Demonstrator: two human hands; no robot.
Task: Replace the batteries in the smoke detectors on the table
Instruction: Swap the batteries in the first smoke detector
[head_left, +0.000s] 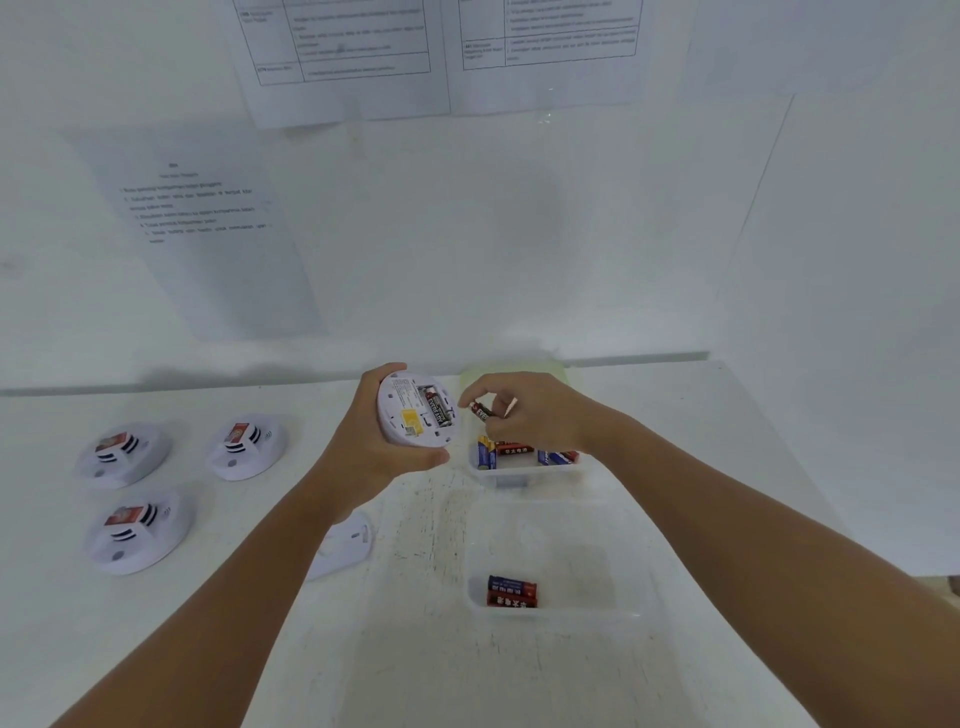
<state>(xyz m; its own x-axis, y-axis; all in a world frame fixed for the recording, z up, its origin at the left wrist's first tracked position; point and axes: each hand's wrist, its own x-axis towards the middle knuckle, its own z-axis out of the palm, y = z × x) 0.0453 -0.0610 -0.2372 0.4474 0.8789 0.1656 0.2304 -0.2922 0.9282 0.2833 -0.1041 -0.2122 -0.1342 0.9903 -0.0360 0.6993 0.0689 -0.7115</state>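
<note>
At twelve o'clock the left hand (384, 457) grips the light smoke detector (418, 410) by its rim while the right hand (524, 410) pinches a small, likely slippery battery (482, 410) mid-body.

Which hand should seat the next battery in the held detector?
Right. The right hand already pinches a red-and-black battery beside the open compartment. The left hand grips the round white smoke detector, back side up, one battery already inside.

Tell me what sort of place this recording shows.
Probably a staged work or training station: printed instruction sheets taped to a white wall, a white table with smoke detectors laid out, and clear tubs of batteries.
</note>
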